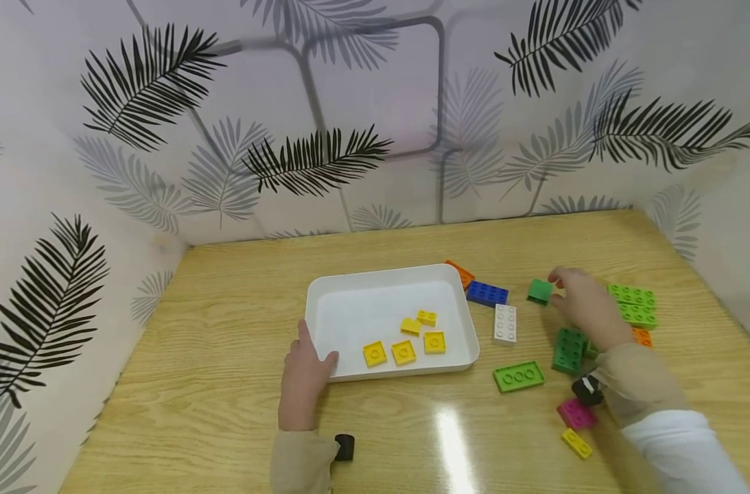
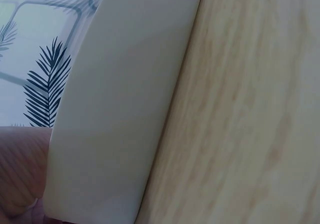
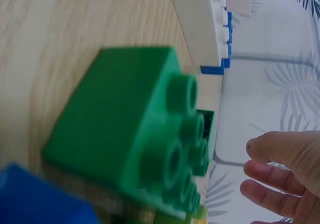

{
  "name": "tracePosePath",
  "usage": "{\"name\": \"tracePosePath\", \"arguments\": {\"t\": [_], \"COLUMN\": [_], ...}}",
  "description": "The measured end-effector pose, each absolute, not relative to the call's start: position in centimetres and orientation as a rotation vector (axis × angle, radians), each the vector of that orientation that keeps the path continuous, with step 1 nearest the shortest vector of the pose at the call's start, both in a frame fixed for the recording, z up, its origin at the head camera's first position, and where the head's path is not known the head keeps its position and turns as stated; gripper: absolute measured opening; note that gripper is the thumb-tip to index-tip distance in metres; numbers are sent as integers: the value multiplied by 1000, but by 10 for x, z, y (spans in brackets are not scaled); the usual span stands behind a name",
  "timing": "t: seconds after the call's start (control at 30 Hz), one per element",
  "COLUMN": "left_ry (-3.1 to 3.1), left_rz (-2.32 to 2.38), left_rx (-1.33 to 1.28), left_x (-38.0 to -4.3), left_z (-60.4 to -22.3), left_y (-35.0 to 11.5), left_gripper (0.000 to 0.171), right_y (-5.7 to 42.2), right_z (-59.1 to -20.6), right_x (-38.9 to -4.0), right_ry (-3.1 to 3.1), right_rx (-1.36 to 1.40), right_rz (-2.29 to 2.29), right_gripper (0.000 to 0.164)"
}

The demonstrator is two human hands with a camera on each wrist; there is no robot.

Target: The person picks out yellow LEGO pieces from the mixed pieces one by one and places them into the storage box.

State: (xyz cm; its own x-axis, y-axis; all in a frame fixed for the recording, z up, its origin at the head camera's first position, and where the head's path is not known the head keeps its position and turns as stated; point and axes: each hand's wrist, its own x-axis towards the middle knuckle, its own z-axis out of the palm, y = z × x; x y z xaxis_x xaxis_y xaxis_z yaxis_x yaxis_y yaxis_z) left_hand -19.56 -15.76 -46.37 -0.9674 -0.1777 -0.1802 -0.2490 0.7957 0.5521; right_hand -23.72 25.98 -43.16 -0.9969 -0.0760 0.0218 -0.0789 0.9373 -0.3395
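Observation:
A white tray [image 1: 387, 291] holds several yellow bricks [image 1: 403, 352] in its front half. At its front left corner my left hand [image 1: 303, 374] rests against the rim, thumb and fingers spread along the two sides. In the left wrist view the tray wall [image 2: 115, 104] hides most of that hand. On the right, my right hand [image 1: 587, 302] reaches to a small green brick [image 1: 540, 291] lying on its side. Its thumb and fingers [image 3: 275, 146] are parted with nothing between them. A dark green brick [image 3: 115, 114] stands large before the right wrist camera.
Right of the tray lie a blue brick [image 1: 487, 293], a white brick [image 1: 505, 324], an orange brick [image 1: 460, 274] and a light green brick [image 1: 519, 377]. Beyond the right hand are lime bricks [image 1: 635, 305]. Nearer are a magenta brick [image 1: 576, 414] and a yellow brick [image 1: 576, 444].

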Motion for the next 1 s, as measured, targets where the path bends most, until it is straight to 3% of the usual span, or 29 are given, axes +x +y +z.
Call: {"name": "tracePosePath", "arguments": {"t": [1.0], "left_ry": [2861], "left_rz": [880], "left_rx": [-351], "left_x": [-196], "left_z": [-464], "left_y": [-158], "left_gripper": [84], "right_y": [319], "right_z": [-419], "right_x": [-239], "right_ry": [-3203], "right_rx": [89], "right_rz": [460], "right_gripper": [37]}}
